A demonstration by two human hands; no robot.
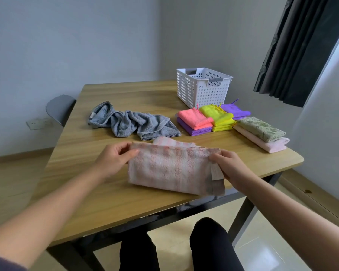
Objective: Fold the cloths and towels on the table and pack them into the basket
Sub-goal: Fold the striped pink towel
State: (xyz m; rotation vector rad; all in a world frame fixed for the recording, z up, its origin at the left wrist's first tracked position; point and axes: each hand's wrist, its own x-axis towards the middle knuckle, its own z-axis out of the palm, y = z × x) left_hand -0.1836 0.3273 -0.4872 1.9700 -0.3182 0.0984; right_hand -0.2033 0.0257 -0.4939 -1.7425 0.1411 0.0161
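Fingers (130, 153) of left hand (114, 159) curl and pinch pink towel (172, 169) at its left end; right hand (228, 166) pinches the other. Towel lies well in front of basket (204, 89), part-folded. Next, likely: halve it again. Grey towel (133, 123), left of basket, crumpled. Folded stacks (213, 120) just before basket, in the towel's way.

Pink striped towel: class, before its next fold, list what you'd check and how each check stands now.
1. Left hand pinches the left edge of the pink striped towel: ok.
2. Right hand holds its right edge: ok.
3. Layers line up: not ok, a back layer sticks out past the top edge.
4. Grey towel folded: not ok, crumpled.
5. Basket upright, open: ok.
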